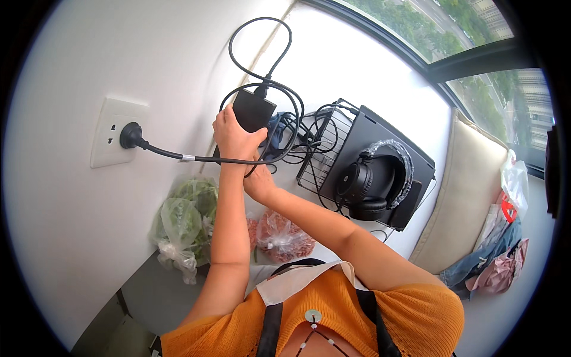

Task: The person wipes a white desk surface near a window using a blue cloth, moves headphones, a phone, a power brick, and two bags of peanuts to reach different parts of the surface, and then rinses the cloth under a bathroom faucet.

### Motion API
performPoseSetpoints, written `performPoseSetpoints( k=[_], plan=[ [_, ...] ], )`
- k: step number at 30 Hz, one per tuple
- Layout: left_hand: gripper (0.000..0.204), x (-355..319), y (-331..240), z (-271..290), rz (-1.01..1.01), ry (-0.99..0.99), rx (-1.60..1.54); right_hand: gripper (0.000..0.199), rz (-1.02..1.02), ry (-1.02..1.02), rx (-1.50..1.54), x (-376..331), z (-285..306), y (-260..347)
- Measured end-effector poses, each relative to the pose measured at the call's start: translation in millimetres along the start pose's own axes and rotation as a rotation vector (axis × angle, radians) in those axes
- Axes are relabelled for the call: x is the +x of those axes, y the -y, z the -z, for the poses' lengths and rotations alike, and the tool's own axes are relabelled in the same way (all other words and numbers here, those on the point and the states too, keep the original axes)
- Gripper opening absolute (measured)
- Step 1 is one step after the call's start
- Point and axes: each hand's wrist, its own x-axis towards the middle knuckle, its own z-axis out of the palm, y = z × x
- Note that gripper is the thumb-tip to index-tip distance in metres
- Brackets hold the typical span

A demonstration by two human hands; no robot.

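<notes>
My left hand (234, 135) is closed around a black power adapter (254, 110), its thumb on the right side and its fingers on the left. A black power cord (291, 37) runs from the adapter's far end, loops round and crosses over my left wrist. It ends in a plug (131, 135) pushed into the white wall socket (102, 147). My right hand (259, 182) is just below, behind my left wrist, its fingers mostly hidden. Right beside the adapter lie a dark blue cloth (275, 132) and tangled black cables (310, 134).
A wire rack (316, 174) carries a closed black laptop (380, 128) with black headphones (355, 181) on top. Bagged green vegetables (187, 214) and a bag of reddish food (285, 237) lie nearer me. A beige cushion (461, 184) leans at the right, below the window.
</notes>
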Motion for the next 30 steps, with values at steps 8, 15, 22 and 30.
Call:
performPoseSetpoints(
  k=[8,15,22,30],
  plan=[
    [0.084,22.2,-9.3,-5.3,-0.03,0.061,0.026,0.067,-0.146,-0.075,-0.339,63.1,-43.2,-76.0],
    [0.081,35.1,2.5,-17.8,-0.032,0.045,0.111,0.041,-0.017,0.148,-0.473,20.8,-28.2,-23.6],
    [0.08,29.4,32.1,-33.5,0.009,0.038,0.195,0.042,-0.002,0.236,-0.494,-24.9,-21.0,-9.6],
    [0.073,36.3,47.4,-63.5,-0.022,0.065,0.218,0.031,0.093,0.314,-0.482,-66.0,-0.4,-10.9]
  ],
)
